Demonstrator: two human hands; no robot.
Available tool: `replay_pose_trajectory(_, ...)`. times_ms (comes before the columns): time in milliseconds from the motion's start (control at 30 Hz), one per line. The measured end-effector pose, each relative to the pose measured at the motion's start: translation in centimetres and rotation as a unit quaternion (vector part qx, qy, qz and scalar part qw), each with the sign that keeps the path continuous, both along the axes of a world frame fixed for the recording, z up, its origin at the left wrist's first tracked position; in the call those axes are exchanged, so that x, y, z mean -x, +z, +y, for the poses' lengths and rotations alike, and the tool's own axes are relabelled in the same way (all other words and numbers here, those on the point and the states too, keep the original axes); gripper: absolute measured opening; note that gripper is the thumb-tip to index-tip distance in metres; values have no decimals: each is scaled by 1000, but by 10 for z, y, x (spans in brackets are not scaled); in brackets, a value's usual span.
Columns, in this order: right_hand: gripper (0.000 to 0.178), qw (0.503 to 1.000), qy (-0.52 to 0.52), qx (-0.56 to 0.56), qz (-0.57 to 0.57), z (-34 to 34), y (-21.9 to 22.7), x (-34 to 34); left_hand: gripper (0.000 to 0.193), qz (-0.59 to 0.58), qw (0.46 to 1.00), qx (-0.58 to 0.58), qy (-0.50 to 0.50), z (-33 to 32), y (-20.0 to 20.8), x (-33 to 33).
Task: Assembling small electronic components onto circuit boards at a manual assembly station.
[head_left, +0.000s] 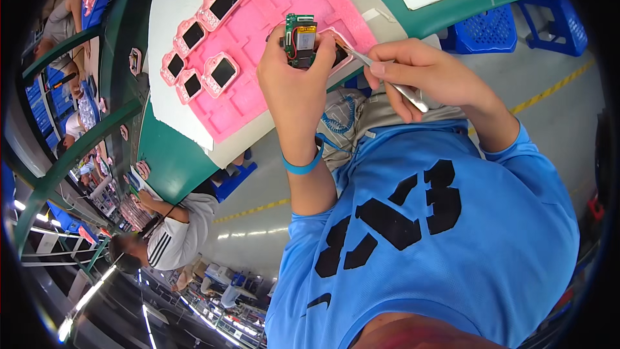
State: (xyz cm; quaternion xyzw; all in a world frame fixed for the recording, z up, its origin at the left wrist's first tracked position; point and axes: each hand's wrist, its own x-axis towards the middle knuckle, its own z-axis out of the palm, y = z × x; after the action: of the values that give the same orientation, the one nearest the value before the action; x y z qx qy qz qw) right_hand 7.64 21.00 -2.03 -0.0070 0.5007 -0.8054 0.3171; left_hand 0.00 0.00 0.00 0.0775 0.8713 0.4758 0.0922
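Seemingly, your left hand (290,84) grips a yet-uncased board (298,42), your right hand (426,72) pinches tweezers (412,96), and 5 cased screens (221,73) line the pink tray's (274,0) left.

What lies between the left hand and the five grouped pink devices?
Head view: only pink foam tray, its recesses bare, up to the left hand.

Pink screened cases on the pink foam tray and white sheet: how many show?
6: five pink screened cases clustered at left, one partly hidden case between the left hand and right hand, which may hide others.
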Motion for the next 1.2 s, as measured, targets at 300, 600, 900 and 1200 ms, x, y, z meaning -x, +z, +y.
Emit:
replay_pose_trajectory(300, 28, 998, -43, -9, -43, -21, 4, -10, 30, 6, 998, -52, 23, -6, -5, -5)
replay_pose_trajectory(600, 28, 998, -60, -18, -19, -29, 2, -8, 29, 32, 998, -56, 16, -8, -9, -7)
replay_pose_trajectory(900, 26, 996, -87, -22, 16, -34, -10, -14, 28, -121, 986, -118, 15, -31, 16, -22)
replay_pose_trajectory(1200, 19, 975, -131, -147, 102, -41, -7, -23, 32, -265, 949, -168, -19, -44, 13, -30)
